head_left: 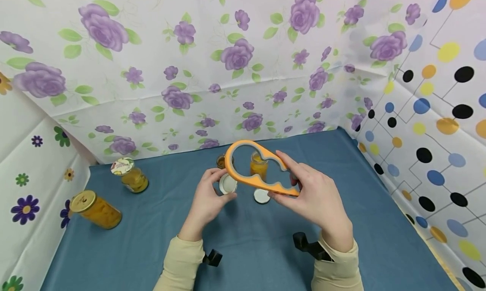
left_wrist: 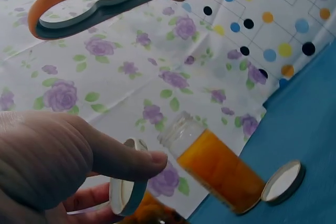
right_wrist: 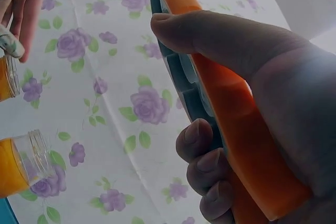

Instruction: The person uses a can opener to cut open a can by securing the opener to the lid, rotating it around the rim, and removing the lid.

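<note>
My left hand (head_left: 209,195) pinches a white-lined jar lid (head_left: 228,184) by its rim, its inner side facing up. The right hand (head_left: 315,192) grips an orange jar opener (head_left: 244,180) with grey scalloped inner edges, held up above the table. Beyond the opener stands an open glass jar of orange contents (head_left: 259,166), seen without a lid in the left wrist view. Another lid (head_left: 261,195) lies on the cloth in front of that jar. Behind the left hand, a second jar (head_left: 221,161) is partly hidden.
Two lidded jars are at the left: one with a patterned lid (head_left: 130,175) and one with a gold lid (head_left: 96,209). A blue cloth (head_left: 152,244) covers the table. Flowered sheeting (head_left: 152,71) rises behind, and dotted sheeting (head_left: 436,126) stands at the right.
</note>
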`<state>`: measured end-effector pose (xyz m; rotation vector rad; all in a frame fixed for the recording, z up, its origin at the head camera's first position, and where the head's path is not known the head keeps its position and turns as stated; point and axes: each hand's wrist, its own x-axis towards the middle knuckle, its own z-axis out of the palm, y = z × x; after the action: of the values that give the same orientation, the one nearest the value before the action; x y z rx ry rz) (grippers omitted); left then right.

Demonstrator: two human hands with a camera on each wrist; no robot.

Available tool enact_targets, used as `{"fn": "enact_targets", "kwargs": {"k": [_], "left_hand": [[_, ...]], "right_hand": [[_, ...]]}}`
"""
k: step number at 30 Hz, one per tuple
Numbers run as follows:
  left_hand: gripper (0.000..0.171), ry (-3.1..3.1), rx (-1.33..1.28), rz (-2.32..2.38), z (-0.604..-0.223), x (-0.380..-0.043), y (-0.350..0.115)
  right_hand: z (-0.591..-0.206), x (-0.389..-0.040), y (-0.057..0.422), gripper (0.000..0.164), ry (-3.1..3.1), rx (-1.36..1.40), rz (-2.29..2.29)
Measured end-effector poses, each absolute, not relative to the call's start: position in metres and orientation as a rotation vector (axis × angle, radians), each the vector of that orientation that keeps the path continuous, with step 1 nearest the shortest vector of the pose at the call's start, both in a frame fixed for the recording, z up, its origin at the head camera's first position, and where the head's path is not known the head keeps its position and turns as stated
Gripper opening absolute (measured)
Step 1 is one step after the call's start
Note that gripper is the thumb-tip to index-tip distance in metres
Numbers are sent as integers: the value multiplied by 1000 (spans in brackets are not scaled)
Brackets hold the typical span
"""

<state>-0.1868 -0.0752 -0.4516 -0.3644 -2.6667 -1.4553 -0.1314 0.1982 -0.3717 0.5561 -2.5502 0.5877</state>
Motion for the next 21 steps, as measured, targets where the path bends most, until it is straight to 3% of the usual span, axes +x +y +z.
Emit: {"fn": "enact_targets", "kwargs": {"k": [8, 21], "left_hand": [[72, -2706, -372, -1309, -454, -189, -77], [61, -2852, -368, -1167, -472, -192, -67]], "right_hand": [[-371, -130, 199, 84, -2553, 555, 584], [-372, -128, 199, 86, -2541, 560, 587]]}}
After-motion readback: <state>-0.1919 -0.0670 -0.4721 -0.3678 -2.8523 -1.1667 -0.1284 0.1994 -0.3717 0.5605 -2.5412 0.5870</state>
